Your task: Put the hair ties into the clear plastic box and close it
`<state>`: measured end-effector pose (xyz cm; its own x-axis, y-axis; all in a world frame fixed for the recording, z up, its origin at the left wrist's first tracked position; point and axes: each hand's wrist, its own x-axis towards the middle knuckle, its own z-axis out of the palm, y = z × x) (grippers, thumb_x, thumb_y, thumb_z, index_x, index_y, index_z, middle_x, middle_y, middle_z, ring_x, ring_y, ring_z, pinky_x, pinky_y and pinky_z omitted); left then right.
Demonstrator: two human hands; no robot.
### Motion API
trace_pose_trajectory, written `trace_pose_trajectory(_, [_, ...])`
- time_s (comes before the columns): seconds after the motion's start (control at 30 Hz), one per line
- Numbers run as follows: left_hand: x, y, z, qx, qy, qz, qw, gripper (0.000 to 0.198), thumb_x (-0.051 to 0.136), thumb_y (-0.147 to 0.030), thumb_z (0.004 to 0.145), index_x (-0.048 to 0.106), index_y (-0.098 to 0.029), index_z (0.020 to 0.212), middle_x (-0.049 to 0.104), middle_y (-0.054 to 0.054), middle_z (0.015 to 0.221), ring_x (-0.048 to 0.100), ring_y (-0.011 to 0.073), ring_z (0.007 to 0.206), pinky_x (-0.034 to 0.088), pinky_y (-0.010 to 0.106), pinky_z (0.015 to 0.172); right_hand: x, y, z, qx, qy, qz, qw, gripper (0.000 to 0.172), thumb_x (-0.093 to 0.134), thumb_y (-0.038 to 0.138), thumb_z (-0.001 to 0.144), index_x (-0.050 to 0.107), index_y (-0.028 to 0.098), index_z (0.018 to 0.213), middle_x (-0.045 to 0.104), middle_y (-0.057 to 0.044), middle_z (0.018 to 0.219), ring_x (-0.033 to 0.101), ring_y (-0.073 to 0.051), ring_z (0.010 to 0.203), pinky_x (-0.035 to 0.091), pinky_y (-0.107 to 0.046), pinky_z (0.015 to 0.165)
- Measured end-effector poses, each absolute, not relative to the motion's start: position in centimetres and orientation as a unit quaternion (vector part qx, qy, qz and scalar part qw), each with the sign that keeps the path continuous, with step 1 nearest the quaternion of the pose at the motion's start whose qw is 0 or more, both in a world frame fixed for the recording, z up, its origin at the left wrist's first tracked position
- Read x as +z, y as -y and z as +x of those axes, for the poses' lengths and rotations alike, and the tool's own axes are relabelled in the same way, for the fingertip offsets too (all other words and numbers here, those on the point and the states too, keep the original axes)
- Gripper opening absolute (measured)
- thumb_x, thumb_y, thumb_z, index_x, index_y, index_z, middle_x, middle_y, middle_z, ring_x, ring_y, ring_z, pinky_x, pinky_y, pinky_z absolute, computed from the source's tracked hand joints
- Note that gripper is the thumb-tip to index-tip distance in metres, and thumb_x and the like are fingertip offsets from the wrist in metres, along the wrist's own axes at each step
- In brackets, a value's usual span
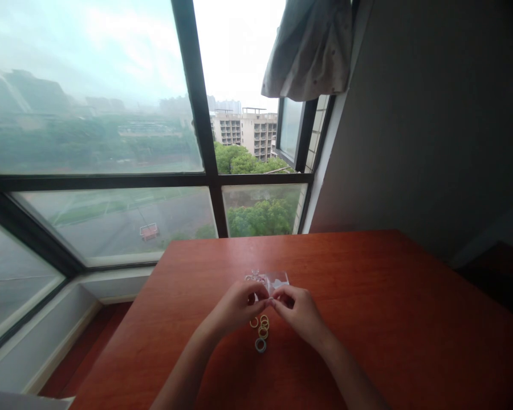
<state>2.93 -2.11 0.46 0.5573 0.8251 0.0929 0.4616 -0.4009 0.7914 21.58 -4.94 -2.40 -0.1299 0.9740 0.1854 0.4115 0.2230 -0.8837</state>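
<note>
My left hand and my right hand meet over the middle of the table, thumbs and forefingers pinched together at the tips. Whatever they pinch between them is too small to name. Just beyond the fingers lies a clear plastic case, partly covered by the hands. Ring-shaped pieces show in its left half, and something whitish in its right half. Below the hands, several yellow rings lie loosely together, one a little to the left. Nearest me is a grey-blue ring, touching or close to the lowest yellow one.
The reddish-brown wooden table stretches to both sides. Behind it stand dark-framed windows, with one pane swung open at the right under a bunched curtain. A grey wall rises on the right.
</note>
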Motion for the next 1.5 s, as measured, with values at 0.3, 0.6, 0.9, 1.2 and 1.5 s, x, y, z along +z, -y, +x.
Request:
trace_pose_trajectory(0.3, [0.4, 1.2, 1.8, 0.288, -0.465, 0.792, 0.269, 0.012, 0.057, -0.023, 0.082, 0.065, -0.016, 0.076, 0.062, -0.001, 0.067, 0.05, 0.0105, 0.059, 0.036, 0.021, 0.057, -2.4, 4.9, 21.7, 0.352, 0.668, -0.525, 0.393, 0.01, 0.063, 0.023, 0.078, 0.07, 0.017, 0.08, 0.055, 0.003, 0.058, 0.048, -0.011, 0.054, 0.035, -0.021, 0.053])
trace_pose_trajectory(0.6, [0.4, 0.7, 0.4, 0.239, -0.557, 0.779, 0.16, 0.016, 0.055, -0.025, 0.082, 0.067, -0.019, 0.074, 0.069, 0.003, 0.077, 0.057, 0.0154, 0.068, 0.037, 0.024, 0.061, -2.1, 5.1, 21.6, 0.361, 0.68, -0.514, 0.379, 0.009, 0.062, 0.02, 0.078, 0.07, 0.017, 0.079, 0.058, 0.003, 0.061, 0.051, -0.011, 0.057, 0.037, -0.02, 0.055])
trace_pose_trajectory(0.9, [0.0, 0.9, 0.5, 0.198, -0.541, 0.802, 0.157, 0.012, 0.055, -0.021, 0.08, 0.067, -0.02, 0.078, 0.066, 0.003, 0.083, 0.059, 0.0167, 0.075, 0.039, 0.025, 0.068, -1.7, 5.5, 21.5, 0.381, 0.703, -0.485, 0.354, 0.009, 0.061, 0.019, 0.078, 0.07, 0.017, 0.08, 0.061, 0.002, 0.064, 0.053, -0.011, 0.059, 0.04, -0.02, 0.057])
trace_pose_trajectory(1.2, [0.0, 0.6, -0.1, 0.243, -0.545, 0.792, 0.131, 0.016, 0.052, -0.026, 0.085, 0.065, -0.021, 0.08, 0.065, 0.003, 0.083, 0.059, 0.0172, 0.076, 0.041, 0.025, 0.069, -1.8, 6.2, 21.2, 0.375, 0.756, -0.45, 0.294, 0.012, 0.064, 0.017, 0.076, 0.074, 0.019, 0.083, 0.06, 0.003, 0.062, 0.051, -0.009, 0.056, 0.036, -0.018, 0.053])
trace_pose_trajectory(1.5, [0.2, 0.7, -0.1, 0.243, -0.542, 0.792, 0.142, 0.015, 0.052, -0.025, 0.085, 0.066, -0.021, 0.08, 0.067, 0.004, 0.083, 0.059, 0.018, 0.078, 0.041, 0.026, 0.068, -1.9, 6.8, 21.2, 0.366, 0.804, -0.417, 0.216, 0.015, 0.07, 0.022, 0.072, 0.075, 0.022, 0.086, 0.067, 0.003, 0.065, 0.058, -0.011, 0.057, 0.039, -0.018, 0.055])
